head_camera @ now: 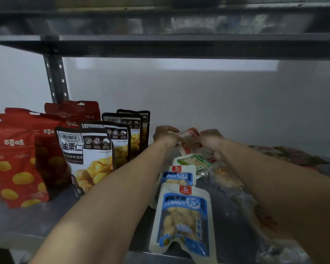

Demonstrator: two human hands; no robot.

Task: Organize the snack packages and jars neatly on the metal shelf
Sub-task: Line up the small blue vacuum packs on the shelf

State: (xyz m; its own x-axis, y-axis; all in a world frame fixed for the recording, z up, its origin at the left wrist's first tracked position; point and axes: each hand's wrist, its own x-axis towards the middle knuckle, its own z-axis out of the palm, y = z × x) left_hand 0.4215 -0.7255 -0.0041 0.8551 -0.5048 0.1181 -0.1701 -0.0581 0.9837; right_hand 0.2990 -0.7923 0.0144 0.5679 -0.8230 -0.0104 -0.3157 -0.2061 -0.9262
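Both my hands reach to the back of the metal shelf (pixel 23 223) and together hold a small red-and-white snack packet (pixel 189 136) upright. My left hand (pixel 165 135) grips its left edge, my right hand (pixel 211 141) grips its right side. Below them lie a green-and-white packet (pixel 192 161) and two blue-and-white peanut packs (pixel 183 216), one behind the other. At the left stand three red chestnut bags (pixel 15 161) and several black-and-white chestnut bags (pixel 86 157) in rows.
Clear plastic packets (pixel 225 176) lie under my right forearm, and more colourful packets (pixel 293 155) lie at the right back. A perforated shelf post (pixel 55 79) rises at the back left. The upper shelf's edge (pixel 160 44) hangs low overhead. A white wall stands behind.
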